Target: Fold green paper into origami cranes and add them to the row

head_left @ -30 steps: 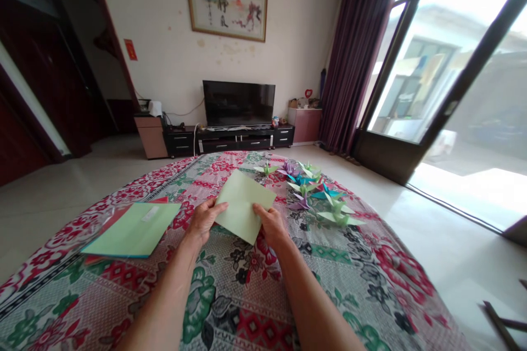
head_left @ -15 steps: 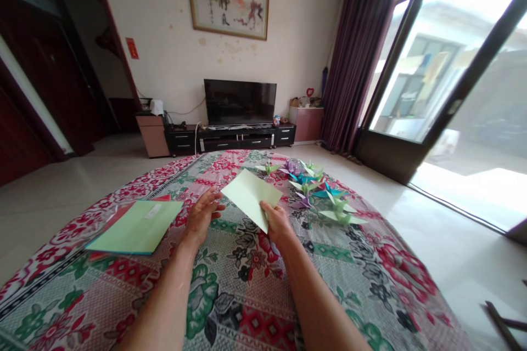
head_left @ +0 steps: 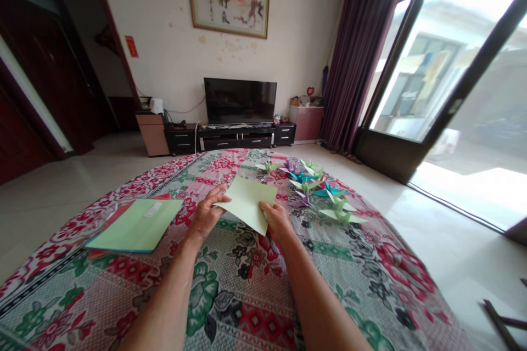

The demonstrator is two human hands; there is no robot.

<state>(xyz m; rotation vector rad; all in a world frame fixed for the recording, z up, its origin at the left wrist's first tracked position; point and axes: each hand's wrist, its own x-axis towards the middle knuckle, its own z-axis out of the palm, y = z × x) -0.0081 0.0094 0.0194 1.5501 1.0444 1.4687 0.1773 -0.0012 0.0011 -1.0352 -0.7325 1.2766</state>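
A pale green sheet of paper (head_left: 249, 203) is held above the table between both hands. My right hand (head_left: 276, 220) pinches its right edge, thumb on top and the other fingers beneath. At the left corner my left hand (head_left: 209, 211) grips the sheet, with the thumb near the edge and fingers curved above it. Off to the left lies a stack of coloured paper (head_left: 135, 226), green on top with a small white label. Several folded paper cranes (head_left: 305, 186) in green, purple, blue and red stand grouped beyond my right hand.
A flowered cloth (head_left: 230, 301) covers the round table. Past its far edge stand a low black TV cabinet (head_left: 239, 138) and a television (head_left: 240, 101). A glass door (head_left: 415, 88) and purple curtain (head_left: 358, 55) are at the right.
My left hand has moved right and taken hold of the sheet's left corner; before, it was apart with fingers spread. The sheet has turned slightly in my right hand.
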